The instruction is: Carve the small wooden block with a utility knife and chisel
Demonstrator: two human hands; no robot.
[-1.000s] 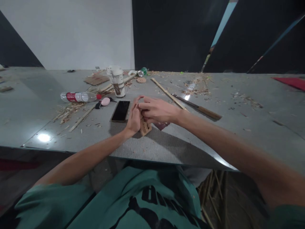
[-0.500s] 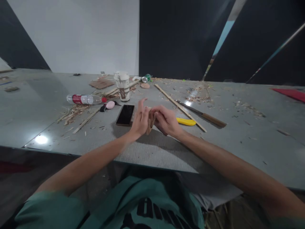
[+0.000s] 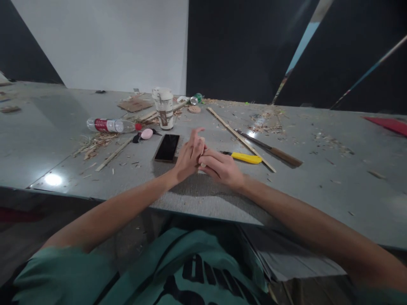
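My left hand and my right hand meet above the near part of the grey table. Between them is a small wooden piece, mostly covered by my fingers, so its shape cannot be made out. My left index finger sticks up while the other fingers bend around the piece. The right-hand fingers are curled and pinch it from the other side. A dark-screened phone lies just left of my left hand. Beyond my right hand rests a knife with a yellow handle.
A long wooden strip and a long metal tool with a wooden handle lie to the right. Leftward are a paper cup, a plastic bottle, a pink oval object and wood shavings. A green can lies at the back.
My fingers have closed further over the wooden piece, which showed more before. The right hand has shifted its grip, uncovering more of the knife. The view has tilted slightly.
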